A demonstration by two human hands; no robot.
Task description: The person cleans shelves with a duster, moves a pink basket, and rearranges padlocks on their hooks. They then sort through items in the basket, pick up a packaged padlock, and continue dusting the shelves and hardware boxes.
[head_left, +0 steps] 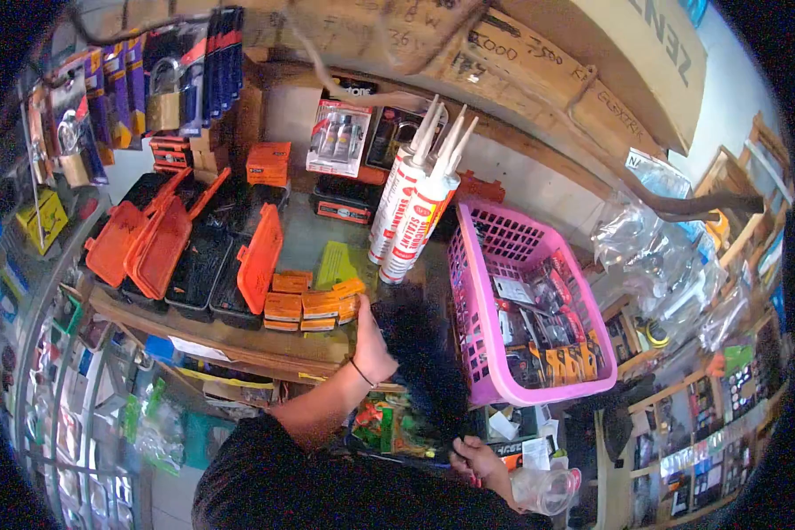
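Note:
My left hand [373,346] reaches up from the lower middle, a dark band on its wrist. It is stretched out against the right end of the stacked small orange boxes [319,306]; some fingers are hidden. Lower right, my right hand [477,458] is closed around the lower end of a black, fluffy duster [426,367]. The duster slants up past my left hand, between the boxes and a pink basket [599,393]. White sealant tubes [420,219] stand upright behind it. A yellow-green piece [334,263] lies behind the boxes.
Black cases [201,269] with raised orange lids stand left of the boxes. Packaged items fill the pink basket. Padlocks [163,108] hang at the upper left and plastic bags [649,234] at the right. A clear jar [543,491] is beside my right hand.

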